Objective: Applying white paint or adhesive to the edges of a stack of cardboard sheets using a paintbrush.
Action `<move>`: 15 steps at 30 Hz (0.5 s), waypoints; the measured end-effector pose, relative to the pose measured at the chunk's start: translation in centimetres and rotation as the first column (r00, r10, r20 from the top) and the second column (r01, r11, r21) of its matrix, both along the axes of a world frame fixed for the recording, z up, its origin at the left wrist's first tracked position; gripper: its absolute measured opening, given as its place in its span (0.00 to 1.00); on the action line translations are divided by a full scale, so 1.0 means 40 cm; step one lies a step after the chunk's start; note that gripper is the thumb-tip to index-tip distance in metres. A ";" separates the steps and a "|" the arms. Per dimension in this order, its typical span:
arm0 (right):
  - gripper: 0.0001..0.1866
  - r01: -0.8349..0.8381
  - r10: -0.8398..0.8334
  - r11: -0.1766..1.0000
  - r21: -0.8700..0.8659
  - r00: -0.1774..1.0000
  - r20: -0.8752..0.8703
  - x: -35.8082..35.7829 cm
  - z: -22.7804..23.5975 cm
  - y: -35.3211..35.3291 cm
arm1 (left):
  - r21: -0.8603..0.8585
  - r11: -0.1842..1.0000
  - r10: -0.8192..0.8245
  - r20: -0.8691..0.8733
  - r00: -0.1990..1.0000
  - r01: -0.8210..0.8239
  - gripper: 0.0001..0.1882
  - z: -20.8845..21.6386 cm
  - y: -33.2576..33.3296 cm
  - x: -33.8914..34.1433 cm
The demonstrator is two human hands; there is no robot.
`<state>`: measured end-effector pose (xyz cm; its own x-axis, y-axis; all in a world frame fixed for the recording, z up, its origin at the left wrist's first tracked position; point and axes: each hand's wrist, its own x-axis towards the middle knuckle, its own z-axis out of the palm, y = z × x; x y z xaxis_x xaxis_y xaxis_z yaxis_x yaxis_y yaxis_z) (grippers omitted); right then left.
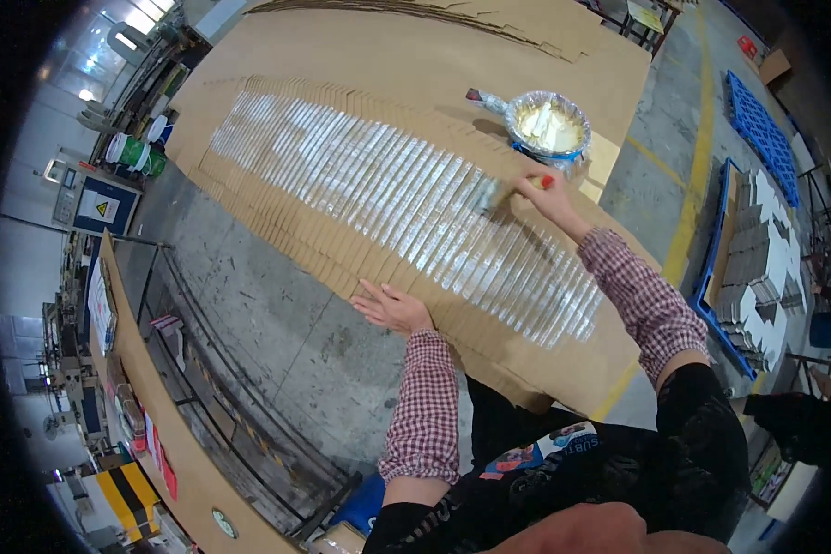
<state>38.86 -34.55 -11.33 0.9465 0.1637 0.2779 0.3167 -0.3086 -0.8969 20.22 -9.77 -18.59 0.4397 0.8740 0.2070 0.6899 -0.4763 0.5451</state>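
Brown cardboard sheets (pixel 295 242) lie fanned out in a long overlapping row, with a wide shiny wet band across their stepped edges. My right hand (pixel 543 194) is closed around a brush (pixel 490 196) with a red-tipped handle. Its pale bristles rest on or just over the wet band; the exact contact is unclear. My left hand (pixel 393 308) lies flat with fingers spread on the near edge of the sheets and holds nothing. Beyond my right hand stands a plastic-wrapped pot (pixel 519 148) with a wrapped side handle. White paste (pixel 551 127) fills it.
More stacked cardboard (pixel 415 9) lies at the table's far edge. At right, a blue pallet (pixel 699 295) carries stacks of grey-white cut board, with another blue pallet (pixel 762 134) beyond. A long brown-topped bench (pixel 171 443) and a metal frame (pixel 240 443) stand at left.
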 end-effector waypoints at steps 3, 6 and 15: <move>0.08 0.057 -0.070 0.990 -0.132 0.993 -0.090 -0.059 -0.024 -0.133 | 0.001 1.000 0.011 0.001 1.000 -0.011 0.26 -0.002 0.003 0.007; 0.08 -0.008 -0.053 0.979 -0.205 0.956 -0.288 -0.108 0.106 -0.179 | 0.015 1.000 0.006 -0.022 1.000 -0.006 0.26 -0.007 0.007 0.005; 0.10 -0.044 0.045 0.998 0.055 0.999 -0.024 0.078 0.095 0.089 | -0.034 0.999 0.002 -0.081 0.997 -0.005 0.26 0.006 -0.010 0.009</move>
<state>41.98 -31.00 -7.52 0.9454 0.1913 0.2638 0.3063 -0.2453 -0.9198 20.59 -10.16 -18.36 0.4506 0.8816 0.1406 0.7341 -0.4555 0.5037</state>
